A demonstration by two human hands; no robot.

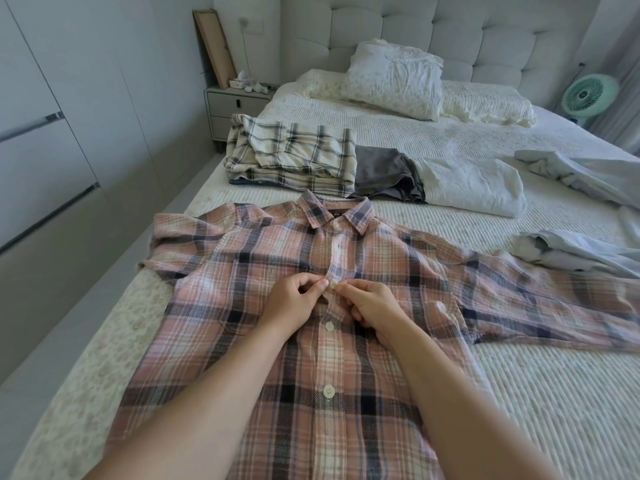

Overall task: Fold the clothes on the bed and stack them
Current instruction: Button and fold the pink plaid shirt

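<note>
A pink and navy plaid shirt [263, 337] lies face up and spread flat on the bed [554, 393], collar away from me, its right sleeve stretched out to the side. My left hand [294, 303] and my right hand [372, 306] meet at the chest of the shirt's button placket. Both pinch the fabric around a white button between them. Behind the shirt sits a folded cream plaid garment [294, 157] on a stack, with a grey garment [384, 174] and a white one [474, 185] beside it.
Crumpled pale blue clothes [581, 174] lie at the right side of the bed, more pale blue clothes [575, 251] nearer. Pillows [394, 77] lean at the tufted headboard. A nightstand [235, 105] stands at the left, a green fan [588, 95] at the far right.
</note>
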